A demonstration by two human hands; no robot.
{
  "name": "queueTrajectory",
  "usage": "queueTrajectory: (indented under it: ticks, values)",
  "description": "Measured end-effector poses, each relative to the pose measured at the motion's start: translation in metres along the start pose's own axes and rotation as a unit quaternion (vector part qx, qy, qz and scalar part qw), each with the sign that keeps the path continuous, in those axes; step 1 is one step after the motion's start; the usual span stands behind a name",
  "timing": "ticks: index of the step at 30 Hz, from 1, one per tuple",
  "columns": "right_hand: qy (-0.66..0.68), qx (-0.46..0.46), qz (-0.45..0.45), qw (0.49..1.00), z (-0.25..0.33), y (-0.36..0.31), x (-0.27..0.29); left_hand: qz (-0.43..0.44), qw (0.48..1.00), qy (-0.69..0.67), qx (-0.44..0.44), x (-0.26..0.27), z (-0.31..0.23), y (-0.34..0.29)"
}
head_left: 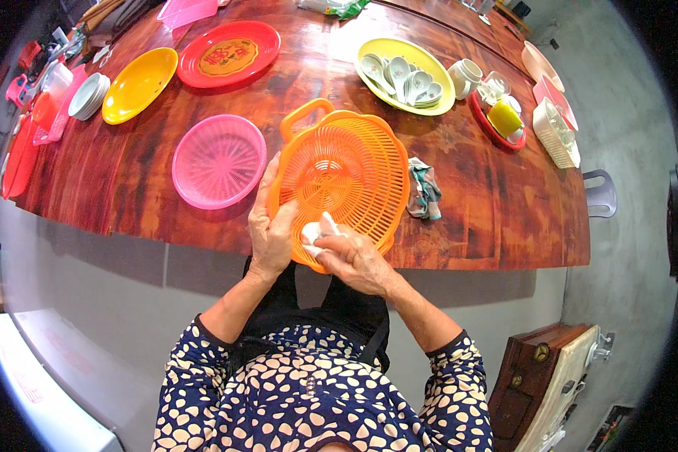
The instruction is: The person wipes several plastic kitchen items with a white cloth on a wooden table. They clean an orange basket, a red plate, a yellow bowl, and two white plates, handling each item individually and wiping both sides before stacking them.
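An orange slotted plastic basket [384,162] with a loop handle is held tilted over the table's front edge. My left hand [270,226] grips its left rim, thumb on the inner side and fingers behind. Pinched in my right hand [356,260] is a white cloth [320,233], pressed against the inside of the basket near its lower rim. A pink round basket [219,162] rests on the table to the left. Close by on the right lies a crumpled checked cloth [424,189].
The glossy wooden table [497,218] also bears a red tray [264,41], a yellow plate [139,87], stacked white bowls [89,96], and a yellow dish [437,107] of ceramic spoons. Rightward are a cream jug [465,77], a red tray of cups [481,120] and a cream basket [554,139].
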State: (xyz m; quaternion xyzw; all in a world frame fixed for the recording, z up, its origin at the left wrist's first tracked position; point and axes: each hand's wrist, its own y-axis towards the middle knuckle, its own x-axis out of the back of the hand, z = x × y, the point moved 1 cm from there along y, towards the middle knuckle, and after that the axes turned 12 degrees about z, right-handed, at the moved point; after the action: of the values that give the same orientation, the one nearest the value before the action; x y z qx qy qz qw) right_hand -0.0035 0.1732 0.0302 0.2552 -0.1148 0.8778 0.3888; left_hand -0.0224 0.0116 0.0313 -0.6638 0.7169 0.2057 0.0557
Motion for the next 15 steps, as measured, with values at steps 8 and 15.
queueTrajectory:
  ticks: [8,15]
  values:
    - [-0.353,-0.004,0.187,0.917,-0.023,-0.005,0.064,0.018,0.997,-0.020,0.076,0.010,-0.003,0.005]
    - [-0.640,0.108,-0.106,0.753,-0.035,0.042,0.108,0.040,0.991,-0.012,0.126,0.014,0.000,0.008]
